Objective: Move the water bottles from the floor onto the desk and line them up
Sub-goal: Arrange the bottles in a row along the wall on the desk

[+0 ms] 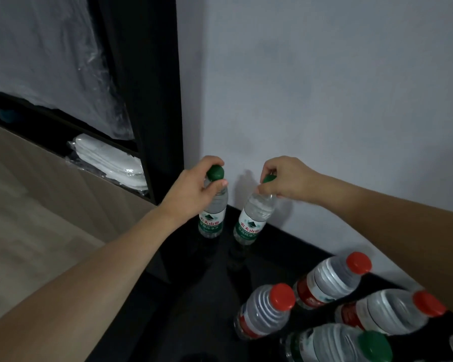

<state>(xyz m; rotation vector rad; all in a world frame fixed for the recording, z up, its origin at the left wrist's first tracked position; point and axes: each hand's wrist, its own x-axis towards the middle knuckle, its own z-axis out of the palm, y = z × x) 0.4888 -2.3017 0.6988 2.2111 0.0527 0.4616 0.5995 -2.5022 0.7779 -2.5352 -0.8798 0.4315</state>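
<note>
1. Far left, a dark shelf (110, 142) holds white folded items in plastic (110, 160); what they are is hard to tell.
2. The left hand (194, 189) grasps the neck of the left green-capped bottle (212, 215), which stands upright on the black surface (194, 296).
3. The right hand (285, 178) pinches the top of the second green-capped bottle (254, 218), half hiding its cap; it tilts, base at the surface.
4. Both are clear, with green labels.
5. Lower right, three red-capped bottles (264, 309) stand on the surface; a green-capped one (338, 346) is cut off by the frame.
</note>
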